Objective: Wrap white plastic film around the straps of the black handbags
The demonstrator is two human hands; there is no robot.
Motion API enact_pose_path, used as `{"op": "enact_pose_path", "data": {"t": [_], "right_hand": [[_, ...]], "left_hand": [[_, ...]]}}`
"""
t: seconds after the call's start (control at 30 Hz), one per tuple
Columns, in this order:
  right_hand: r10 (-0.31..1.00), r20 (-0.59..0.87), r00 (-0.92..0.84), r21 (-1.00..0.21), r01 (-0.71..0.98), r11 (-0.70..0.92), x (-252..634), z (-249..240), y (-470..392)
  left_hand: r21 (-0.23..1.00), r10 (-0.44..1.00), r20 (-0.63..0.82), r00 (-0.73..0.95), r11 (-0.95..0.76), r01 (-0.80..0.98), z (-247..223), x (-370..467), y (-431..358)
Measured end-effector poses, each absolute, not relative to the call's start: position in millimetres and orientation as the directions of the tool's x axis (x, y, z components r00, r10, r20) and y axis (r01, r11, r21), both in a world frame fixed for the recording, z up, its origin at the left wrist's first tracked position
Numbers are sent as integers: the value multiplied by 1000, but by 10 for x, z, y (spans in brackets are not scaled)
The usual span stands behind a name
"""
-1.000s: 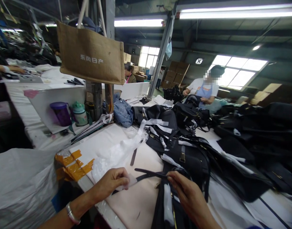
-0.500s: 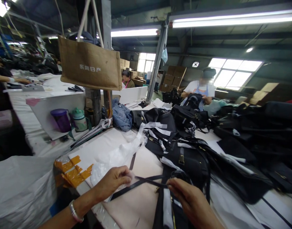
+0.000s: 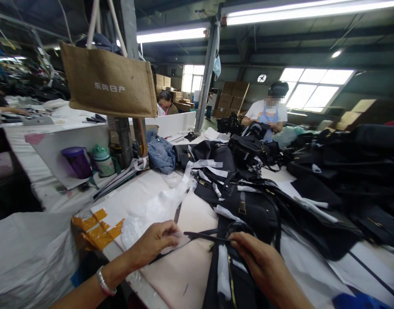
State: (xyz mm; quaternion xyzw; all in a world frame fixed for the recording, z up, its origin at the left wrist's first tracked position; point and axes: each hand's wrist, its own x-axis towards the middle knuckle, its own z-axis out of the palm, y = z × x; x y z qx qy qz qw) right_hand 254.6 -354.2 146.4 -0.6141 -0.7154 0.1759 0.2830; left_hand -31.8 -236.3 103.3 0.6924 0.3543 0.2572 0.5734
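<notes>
One strap [image 3: 205, 236], bare at the tip

Thumb and fingers of the left hand [image 3: 158, 240] press together on a thin, see-through slip [image 3: 180, 241], while those of the right hand [image 3: 253, 253] are clamped on the dark strap. Its free end points at the slip from above the table [image 3: 197, 274]; whether the two touch cannot be told.

The work on this strap appears barely started: nothing visible covers its outstretched length, and the slip sits in the fingers rather than around it. On the black bag [image 3: 261, 214] beneath, white wrap [image 3: 223, 272] already lies beside a gold zip [image 3: 231, 281], suggesting that part is done. Straps lost among the folds cannot be judged.

Both hands are raised slightly over the table, facing each other. The left forearm slants in from the lower left, a bracelet [image 3: 103, 281] at the wrist, with the fingers curled and turned inward. The right forearm rises from the lower right, knuckles up, fingertips toward the left.

Farther out, crumpled plastic [image 3: 154, 210] lies beyond the left hand, near torn orange tape [image 3: 103, 231] at the table's corner. More black bags [image 3: 351, 163] heap up to the right. Across them, a co-worker [image 3: 267, 111] in an apron handles something dark.
</notes>
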Motion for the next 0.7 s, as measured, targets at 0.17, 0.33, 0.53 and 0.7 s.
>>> {"op": "enact_pose_path", "data": {"t": [0.17,0.33,0.53,0.7], "right_hand": [[981,175,-87,-595,784,176,2532,1478,-3558],[986,132,-101,-565,809,159,2512,1500,-3560],[982,148,-119,-531,828,180,2524,1452,-3544],[982,100,-162,-527,828,190,2472,1482,-3521]], "left_hand": [[976,772,-50,633,-97,196,1021,-323,-2375],[965,758,-54,650,-128,229,1048,-313,-2371],[946,751,-49,658,-177,273,1125,-281,-2388],[927,738,-59,672,-210,312,1155,-258,-2398]]}}
